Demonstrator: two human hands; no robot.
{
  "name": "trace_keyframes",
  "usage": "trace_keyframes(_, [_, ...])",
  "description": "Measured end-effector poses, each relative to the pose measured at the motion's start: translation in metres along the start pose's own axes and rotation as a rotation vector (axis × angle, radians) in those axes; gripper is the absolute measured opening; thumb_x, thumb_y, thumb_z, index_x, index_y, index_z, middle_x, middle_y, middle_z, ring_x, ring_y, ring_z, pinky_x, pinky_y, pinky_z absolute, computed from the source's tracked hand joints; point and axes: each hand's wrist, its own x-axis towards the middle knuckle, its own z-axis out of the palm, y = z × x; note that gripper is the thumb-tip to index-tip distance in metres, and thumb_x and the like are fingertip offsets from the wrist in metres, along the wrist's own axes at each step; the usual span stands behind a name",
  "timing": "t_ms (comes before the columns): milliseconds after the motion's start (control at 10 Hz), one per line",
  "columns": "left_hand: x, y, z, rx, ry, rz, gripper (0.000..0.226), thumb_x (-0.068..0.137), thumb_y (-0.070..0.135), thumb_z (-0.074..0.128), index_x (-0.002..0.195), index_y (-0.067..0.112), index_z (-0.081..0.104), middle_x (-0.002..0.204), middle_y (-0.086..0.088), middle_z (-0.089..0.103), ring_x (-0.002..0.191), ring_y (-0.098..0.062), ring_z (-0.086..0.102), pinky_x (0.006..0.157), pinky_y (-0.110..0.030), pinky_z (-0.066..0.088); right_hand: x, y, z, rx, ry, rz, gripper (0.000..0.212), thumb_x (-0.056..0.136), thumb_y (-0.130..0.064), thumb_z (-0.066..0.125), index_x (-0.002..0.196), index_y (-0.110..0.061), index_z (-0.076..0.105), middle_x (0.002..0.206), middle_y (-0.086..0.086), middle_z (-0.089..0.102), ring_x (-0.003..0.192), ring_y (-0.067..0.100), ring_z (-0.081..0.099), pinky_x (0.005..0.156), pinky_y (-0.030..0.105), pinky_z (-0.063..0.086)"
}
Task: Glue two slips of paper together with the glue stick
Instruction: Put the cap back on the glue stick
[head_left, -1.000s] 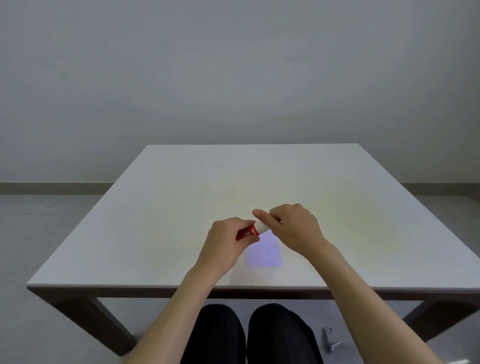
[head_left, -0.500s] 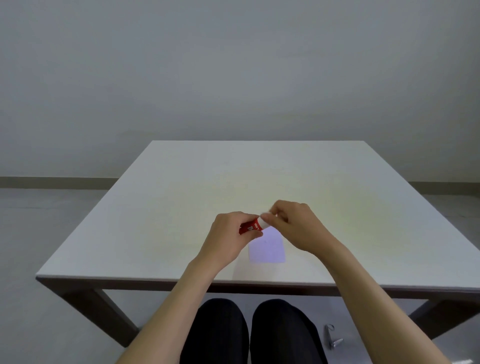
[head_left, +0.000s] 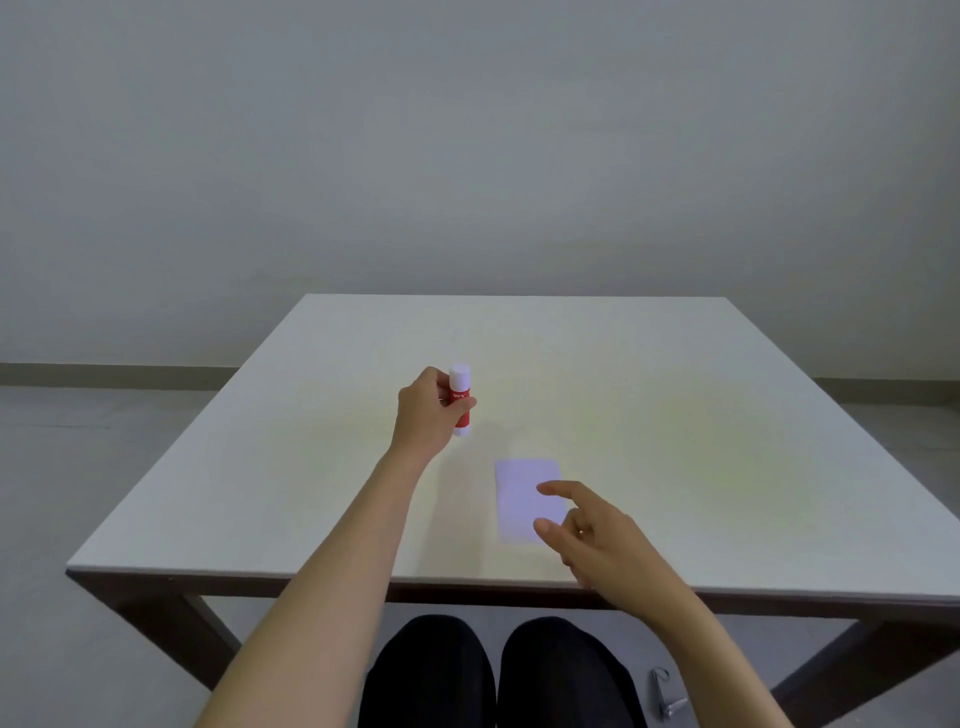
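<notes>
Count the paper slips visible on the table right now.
1 pale slip shows, flat near the table's front edge, under the right hand's fingertips. A second may lie stacked with it; cannot tell. The left hand holds only the glue stick.

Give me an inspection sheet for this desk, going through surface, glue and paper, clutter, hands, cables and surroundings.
Surface: white table, square top on dark legs, with a yellowish patch of light across the middle.
Job's things: glue stick, red with a white cap on, held upright with its base at or near the tabletop; pale paper lying flat near the front edge. I cannot tell whether it is one slip or two stacked.
Clutter: nothing seen on the table.
Hands: left hand gripping the glue stick; right hand open, fingers spread over the paper's near right corner.
Cables: nothing seen.
Surroundings: plain grey wall; small metal object on the floor under the table.
</notes>
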Motion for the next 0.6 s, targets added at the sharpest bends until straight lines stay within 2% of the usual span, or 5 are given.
trace_keyframes(100, [-0.001, -0.010, 0.005, -0.028, 0.005, -0.005, 0.016, 0.082, 0.016, 0.065, 0.088, 0.007, 0.053, 0.065, 0.006, 0.066, 0.068, -0.005, 0.059, 0.055, -0.015, 0.036, -0.005, 0.001, -0.002, 0.030, -0.010, 0.002, 0.034, 0.091, -0.041, 0.053, 0.124, -0.040, 0.049, 0.062, -0.008, 0.053, 0.054, -0.001, 0.051, 0.061, 0.016, 0.042])
trace_keyframes(200, [-0.004, -0.020, 0.008, -0.055, 0.011, -0.016, 0.016, 0.082, 0.014, 0.066, 0.089, 0.007, 0.054, 0.069, 0.000, 0.068, 0.068, -0.009, 0.061, 0.052, -0.008, 0.039, -0.007, 0.000, -0.005, 0.109, -0.010, 0.013, 0.030, 0.092, -0.037, 0.053, 0.122, -0.036, 0.052, 0.061, -0.007, 0.053, 0.050, 0.000, 0.050, 0.056, 0.014, 0.044])
trace_keyframes(400, [-0.007, -0.020, 0.010, -0.058, 0.010, -0.019, 0.015, 0.080, 0.012, 0.067, 0.088, 0.006, 0.057, 0.070, -0.002, 0.069, 0.070, -0.017, 0.063, 0.055, -0.013, 0.039, -0.004, -0.011, -0.002, 0.134, -0.022, -0.002, 0.025, 0.092, -0.036, 0.054, 0.116, -0.035, 0.057, 0.061, -0.006, 0.056, 0.053, 0.008, 0.053, 0.073, 0.032, 0.055])
trace_keyframes(500, [-0.003, -0.023, 0.009, 0.003, -0.032, -0.056, 0.016, 0.077, 0.013, 0.068, 0.088, 0.009, 0.058, 0.079, -0.002, 0.069, 0.080, -0.021, 0.064, 0.056, -0.017, 0.040, -0.001, -0.015, 0.002, 0.096, -0.044, -0.001, 0.023, 0.091, -0.037, 0.054, 0.114, -0.036, 0.058, 0.059, -0.008, 0.056, 0.053, 0.007, 0.054, 0.074, 0.032, 0.055])
trace_keyframes(600, [0.002, -0.022, 0.003, 0.118, -0.160, -0.113, 0.055, 0.072, 0.020, 0.076, 0.120, 0.007, 0.054, 0.113, -0.009, 0.067, 0.105, -0.024, 0.060, 0.069, -0.023, 0.043, 0.010, -0.021, 0.003, 0.003, -0.092, 0.028, 0.026, 0.090, -0.040, 0.053, 0.115, -0.034, 0.058, 0.062, -0.008, 0.057, 0.054, 0.005, 0.055, 0.069, 0.025, 0.050])
